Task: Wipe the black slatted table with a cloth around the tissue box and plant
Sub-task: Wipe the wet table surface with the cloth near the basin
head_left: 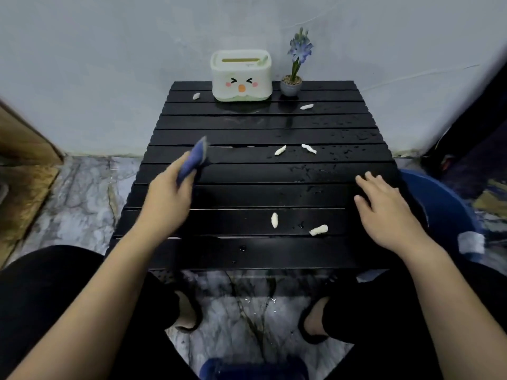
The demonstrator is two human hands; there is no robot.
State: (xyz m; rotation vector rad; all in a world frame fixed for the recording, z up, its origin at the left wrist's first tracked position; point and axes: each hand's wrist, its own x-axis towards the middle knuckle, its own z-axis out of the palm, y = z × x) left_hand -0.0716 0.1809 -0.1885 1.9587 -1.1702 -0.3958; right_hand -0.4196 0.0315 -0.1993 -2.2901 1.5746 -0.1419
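Note:
The black slatted table (247, 193) fills the middle of the view, wet with droplets on its right half. At its far edge stand a white tissue box (241, 75) with a cartoon face and, to its right, a small potted plant (293, 78) with a blue flower. My left hand (164, 201) is over the table's left side, closed around a blue cloth (193, 160) that sticks up, blurred. My right hand (384, 212) rests flat near the right edge, fingers spread, holding nothing. Several small white scraps (279, 150) lie scattered on the slats.
A blue basin (444, 212) stands on the floor right of the table. A wooden panel (24, 149) leans at the left. The grey wall is directly behind the table. My knees and feet (189, 314) are under the near edge on the marble floor.

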